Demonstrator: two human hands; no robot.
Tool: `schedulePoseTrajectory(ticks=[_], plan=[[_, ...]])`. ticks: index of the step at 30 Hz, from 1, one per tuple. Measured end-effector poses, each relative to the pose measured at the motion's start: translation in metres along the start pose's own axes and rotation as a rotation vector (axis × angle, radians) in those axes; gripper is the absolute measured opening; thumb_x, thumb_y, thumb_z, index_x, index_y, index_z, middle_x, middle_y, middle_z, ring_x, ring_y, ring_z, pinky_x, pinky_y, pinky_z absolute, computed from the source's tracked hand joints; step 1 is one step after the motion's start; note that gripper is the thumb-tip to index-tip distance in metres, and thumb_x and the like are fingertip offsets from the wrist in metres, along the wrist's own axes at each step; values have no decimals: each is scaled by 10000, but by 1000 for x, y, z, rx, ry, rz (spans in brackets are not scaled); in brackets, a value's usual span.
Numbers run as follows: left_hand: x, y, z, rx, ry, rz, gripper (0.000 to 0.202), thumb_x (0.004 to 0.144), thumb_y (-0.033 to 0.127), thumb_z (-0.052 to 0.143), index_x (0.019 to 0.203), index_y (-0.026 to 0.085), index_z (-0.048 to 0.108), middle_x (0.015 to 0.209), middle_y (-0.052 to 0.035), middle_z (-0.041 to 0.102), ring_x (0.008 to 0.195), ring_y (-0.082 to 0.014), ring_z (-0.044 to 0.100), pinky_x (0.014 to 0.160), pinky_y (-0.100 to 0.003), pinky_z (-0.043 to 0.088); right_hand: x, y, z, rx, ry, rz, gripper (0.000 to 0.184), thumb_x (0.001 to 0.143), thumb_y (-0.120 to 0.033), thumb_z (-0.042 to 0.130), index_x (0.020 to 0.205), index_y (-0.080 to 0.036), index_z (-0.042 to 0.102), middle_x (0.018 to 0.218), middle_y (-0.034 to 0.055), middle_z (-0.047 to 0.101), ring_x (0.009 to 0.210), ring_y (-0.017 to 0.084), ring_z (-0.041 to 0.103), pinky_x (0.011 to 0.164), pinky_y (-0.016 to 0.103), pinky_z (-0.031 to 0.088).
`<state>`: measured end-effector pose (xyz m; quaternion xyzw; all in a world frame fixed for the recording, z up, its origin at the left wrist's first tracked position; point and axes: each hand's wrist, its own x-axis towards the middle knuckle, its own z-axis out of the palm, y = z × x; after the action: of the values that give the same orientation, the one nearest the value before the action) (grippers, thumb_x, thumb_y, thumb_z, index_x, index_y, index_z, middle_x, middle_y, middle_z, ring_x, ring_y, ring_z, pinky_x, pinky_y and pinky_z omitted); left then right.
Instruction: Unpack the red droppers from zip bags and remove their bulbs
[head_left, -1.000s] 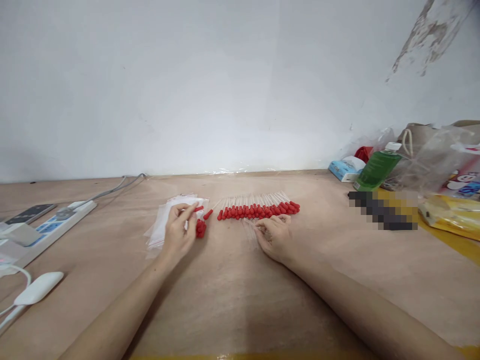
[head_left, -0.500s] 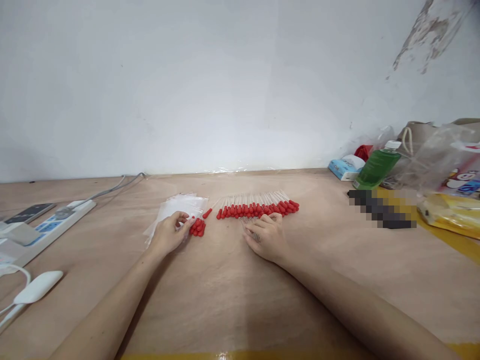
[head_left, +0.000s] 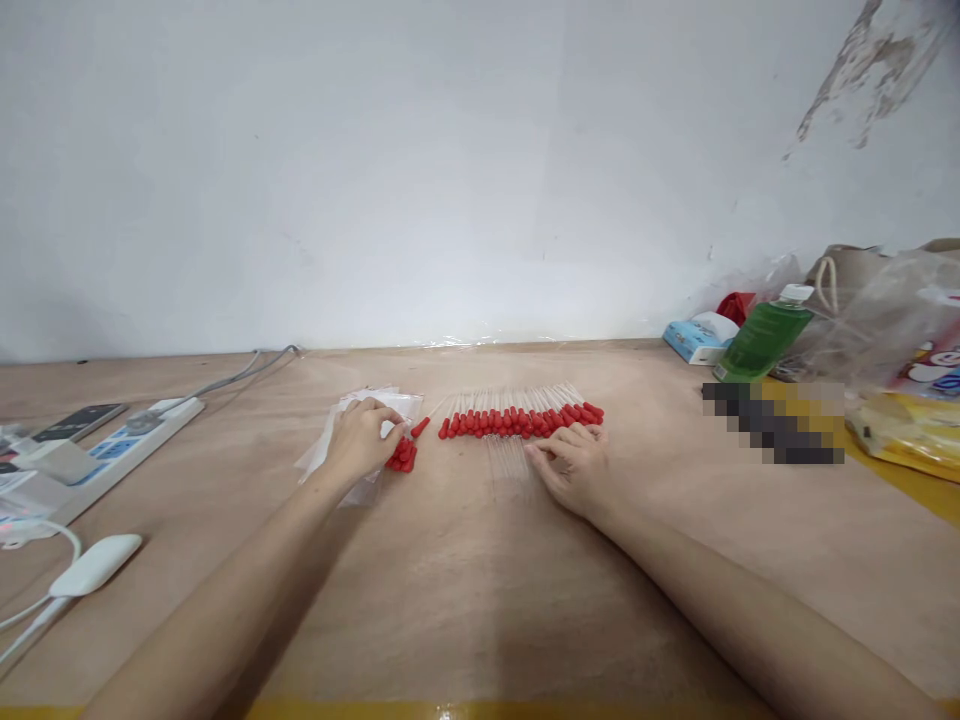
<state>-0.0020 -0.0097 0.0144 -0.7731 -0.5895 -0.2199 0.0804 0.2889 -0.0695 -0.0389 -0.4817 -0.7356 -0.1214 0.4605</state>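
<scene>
Glass droppers with red rubber bulbs (head_left: 495,422) lie in a row, their clear tubes pointing to the wall. My right hand (head_left: 574,465) rests at the row's front right. Its thumb and forefinger are drawn together beside loose clear tubes (head_left: 506,458); anything pinched there is too small to make out. At the left, my left hand (head_left: 366,435) arches over clear plastic bags (head_left: 319,445), fingertips bent down at a small pile of red bulbs (head_left: 403,457). What those fingertips grip is hidden. A single dropper (head_left: 421,427) lies between the pile and the row.
A white power strip (head_left: 150,445) with cables and a dark phone (head_left: 79,423) lie at the left. Toward the right stand a green bottle (head_left: 761,340), a blue tissue pack (head_left: 694,343) and plastic bags (head_left: 900,320). Behind the table rises a white wall (head_left: 450,180).
My right hand has shifted right, uncovering the loose clear tubes. My left hand has moved slightly right and farther over the pile. The whole view has shifted a little.
</scene>
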Motion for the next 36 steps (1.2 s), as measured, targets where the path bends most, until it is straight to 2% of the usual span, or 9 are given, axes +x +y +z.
schedulePoseTrajectory(ticks=[7,11,14,19,21,23,25,30,36], plan=[[42,30,19,257,-252,-4,286,667,461,587,724,199,686,1011,-144,560,1050,-328,431,843,-447,335,-2,23,-5,-70,64,59,275,824,-308,510,605,-196,632,535,-12,539,596,114,454,753,335,242],[50,36,27,285,-243,-51,242,660,396,597,669,163,664,983,-162,563,1030,-343,443,816,-440,349,-2,21,-1,-100,33,31,289,833,-302,489,606,-199,635,530,-13,531,603,114,458,755,333,243],[49,37,18,306,-182,-107,249,721,362,531,717,145,653,990,-177,555,1025,-357,448,796,-446,358,-2,21,0,-71,48,33,283,831,-303,493,608,-201,634,535,-13,536,608,114,453,758,336,242],[23,42,2,126,31,-14,228,824,312,419,836,140,568,845,-116,597,829,-263,548,712,-368,407,-2,17,-2,12,39,32,228,826,-290,499,669,-198,635,572,-5,541,609,120,455,731,328,283],[3,45,5,-73,31,105,190,851,306,405,855,162,528,768,-55,597,710,-195,562,643,-305,420,-2,13,-4,66,38,30,184,820,-308,503,866,-190,635,705,24,574,693,141,498,730,318,326],[-18,50,14,-218,12,237,159,864,304,415,863,181,516,780,-27,596,700,-162,562,634,-273,426,-2,9,-5,89,28,-1,332,804,-354,519,1074,-166,564,893,75,577,841,179,516,752,322,362],[-34,54,24,-277,13,360,145,870,297,428,863,190,526,794,-25,594,730,-157,563,648,-266,434,-2,6,-5,71,-18,-84,427,786,-405,536,1141,-168,526,1002,102,558,932,208,498,789,345,363],[-51,65,36,-415,32,520,92,857,256,491,842,184,545,784,-21,589,728,-134,559,659,-245,451,-4,4,-3,44,-202,-298,245,803,-394,540,965,-230,623,880,36,626,876,177,502,851,379,286],[-57,69,38,-519,40,507,103,850,233,510,929,185,557,857,-31,605,809,-138,576,729,-258,477,-8,-9,0,77,-267,-286,188,846,-333,502,907,-226,644,668,-5,617,731,127,489,864,359,260]])
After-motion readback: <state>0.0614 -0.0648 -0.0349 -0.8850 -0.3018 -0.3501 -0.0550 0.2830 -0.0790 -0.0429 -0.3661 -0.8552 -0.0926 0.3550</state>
